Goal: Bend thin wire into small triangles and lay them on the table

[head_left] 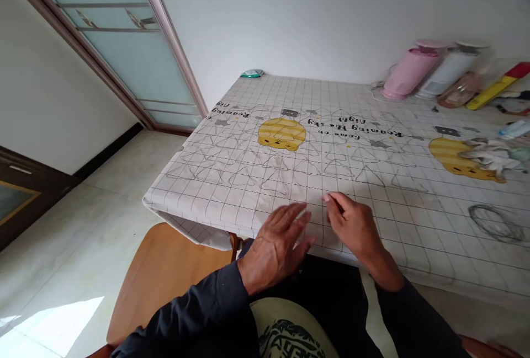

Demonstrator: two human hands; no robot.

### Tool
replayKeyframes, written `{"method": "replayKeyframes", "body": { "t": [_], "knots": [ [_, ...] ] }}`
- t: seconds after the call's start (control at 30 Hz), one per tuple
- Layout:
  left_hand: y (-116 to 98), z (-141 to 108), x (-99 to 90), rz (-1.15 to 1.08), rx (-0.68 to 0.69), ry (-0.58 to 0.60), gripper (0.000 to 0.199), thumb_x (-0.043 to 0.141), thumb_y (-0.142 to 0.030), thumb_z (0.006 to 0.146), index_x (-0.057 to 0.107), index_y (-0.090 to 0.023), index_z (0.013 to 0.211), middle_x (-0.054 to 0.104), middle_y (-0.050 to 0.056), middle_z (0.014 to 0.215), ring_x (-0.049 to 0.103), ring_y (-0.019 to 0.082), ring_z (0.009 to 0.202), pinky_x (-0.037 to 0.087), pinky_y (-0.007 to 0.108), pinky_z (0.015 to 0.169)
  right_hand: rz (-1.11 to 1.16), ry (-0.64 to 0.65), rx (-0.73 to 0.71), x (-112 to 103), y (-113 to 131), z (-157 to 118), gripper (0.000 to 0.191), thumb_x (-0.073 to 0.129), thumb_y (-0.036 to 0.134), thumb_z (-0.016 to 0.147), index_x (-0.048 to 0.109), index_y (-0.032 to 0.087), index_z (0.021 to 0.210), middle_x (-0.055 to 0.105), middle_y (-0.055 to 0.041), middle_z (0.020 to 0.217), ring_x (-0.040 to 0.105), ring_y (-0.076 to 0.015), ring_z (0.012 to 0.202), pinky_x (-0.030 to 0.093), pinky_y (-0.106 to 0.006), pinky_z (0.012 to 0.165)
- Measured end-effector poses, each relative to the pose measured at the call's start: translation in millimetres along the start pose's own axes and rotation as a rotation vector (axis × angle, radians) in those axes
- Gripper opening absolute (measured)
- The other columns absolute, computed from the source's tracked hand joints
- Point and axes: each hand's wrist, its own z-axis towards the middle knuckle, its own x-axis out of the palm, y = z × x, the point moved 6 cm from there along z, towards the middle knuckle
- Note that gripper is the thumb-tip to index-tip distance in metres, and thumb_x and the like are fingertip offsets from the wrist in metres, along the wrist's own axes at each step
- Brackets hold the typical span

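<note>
My left hand (276, 245) is at the table's front edge, palm down, its fingers stretched out and slightly apart, with nothing seen in it. Just to its right, my right hand (354, 224) has its fingers curled with the fingertips pointing left; whatever they pinch, if anything, is too small to make out. Beyond both hands, several thin wire pieces bent into rough triangles lie in rows on the checked tablecloth (290, 217). Closest to my hands is one wire triangle (274, 181). A loose coil of wire (494, 224) rests on the cloth at the right.
Along the back right stand a pink cylinder (409, 71) and a white cylinder (447, 71), beside a yellow and red long object (497, 87). A crumpled cloth (491, 154) lies at the right. A wooden chair (174, 270) is tucked near the left corner.
</note>
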Motion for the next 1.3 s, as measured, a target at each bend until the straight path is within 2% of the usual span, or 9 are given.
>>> {"method": "replayKeyframes", "body": {
  "t": [0.1,0.17,0.3,0.5,0.7,0.87,0.97,1.1,1.3],
  "knots": [
    [22,18,9.4,0.238,-0.054,0.08,0.069,0.058,-0.055,0.112,0.045,-0.016,0.168,0.044,0.021,0.177,0.039,0.037,0.167,0.033,0.065,0.136,-0.04,-0.118,-0.002,-39,-23,-32,0.031,0.055,0.042,0.112,0.076,0.024,0.097,0.067,0.0015,0.061,0.059,-0.015,0.049,0.042,-0.03,0.056],
    [36,23,15.9,0.334,-0.074,0.134,0.075,0.054,-0.062,0.112,0.044,-0.016,0.169,0.04,0.021,0.179,0.035,0.039,0.169,0.028,0.068,0.137,-0.105,-0.194,0.015,-65,-38,-52,0.027,0.059,0.04,0.11,0.077,0.023,0.1,0.069,0.0013,0.063,0.062,-0.015,0.051,0.045,-0.03,0.058],
    [59,21,23.0,0.413,-0.078,0.177,0.075,0.042,-0.067,0.114,0.051,-0.013,0.165,0.045,0.024,0.176,0.039,0.042,0.166,0.032,0.069,0.133,-0.214,-0.265,0.12,-112,-67,-85,0.029,0.057,0.038,0.11,0.077,0.023,0.095,0.069,0.0009,0.065,0.064,-0.0159,0.055,0.048,-0.03,0.064],
    [73,17,23.4,0.385,0.004,0.13,0.082,0.034,-0.068,0.114,0.039,-0.01,0.171,0.045,0.027,0.174,0.041,0.044,0.164,0.033,0.066,0.132,-0.414,-0.305,0.399,-190,-139,-121,0.031,0.053,0.04,0.108,0.075,0.024,0.094,0.075,-0.0036,0.077,0.068,-0.0211,0.067,0.048,-0.034,0.071],
    [62,22,17.3,0.382,-0.012,0.082,0.072,0.04,-0.062,0.115,0.041,-0.016,0.17,0.038,0.028,0.177,0.037,0.047,0.165,0.033,0.072,0.129,-0.668,-0.209,0.573,-248,-234,-110,0.027,0.055,0.031,0.1,0.079,0.019,0.108,0.081,-0.0177,0.108,0.073,-0.0344,0.102,0.051,-0.042,0.086],
    [44,29,19.7,0.35,0.063,0.092,0.066,0.056,-0.048,0.112,0.039,-0.021,0.17,0.041,0.028,0.174,0.047,0.049,0.158,0.047,0.071,0.121,-0.674,-0.137,0.761,-272,-302,-70,0.035,0.059,0.021,0.095,0.076,0.01,0.124,0.077,-0.0252,0.122,0.069,-0.0366,0.112,0.05,-0.043,0.095],
    [32,30,23.3,0.34,0.111,0.096,0.065,0.059,-0.045,0.112,0.037,-0.023,0.17,0.044,0.027,0.172,0.051,0.048,0.154,0.051,0.07,0.118,-0.63,-0.094,0.77,-268,-324,-48,0.026,0.065,0.018,0.091,0.078,0.011,0.112,0.078,-0.0234,0.119,0.068,-0.0338,0.11,0.05,-0.04,0.094],
    [17,34,25.3,0.342,0.137,0.107,0.065,0.059,-0.043,0.112,0.037,-0.022,0.169,0.044,0.027,0.171,0.053,0.048,0.153,0.051,0.069,0.118,-0.564,-0.098,0.761,-262,-337,-37,0.009,0.068,0.009,0.084,0.075,0.013,0.089,0.079,-0.0251,0.113,0.069,-0.0331,0.107,0.051,-0.039,0.093],
    [-19,55,28.5,0.308,0.251,0.104,0.064,0.062,-0.04,0.111,0.039,-0.023,0.168,0.047,0.026,0.17,0.058,0.045,0.149,0.053,0.068,0.118,-0.402,-0.253,0.714,-286,-335,-52,0.01,0.06,0.01,0.093,0.067,0.017,0.092,0.081,-0.0166,0.096,0.076,-0.0249,0.087,0.058,-0.035,0.081]
  ]
}}
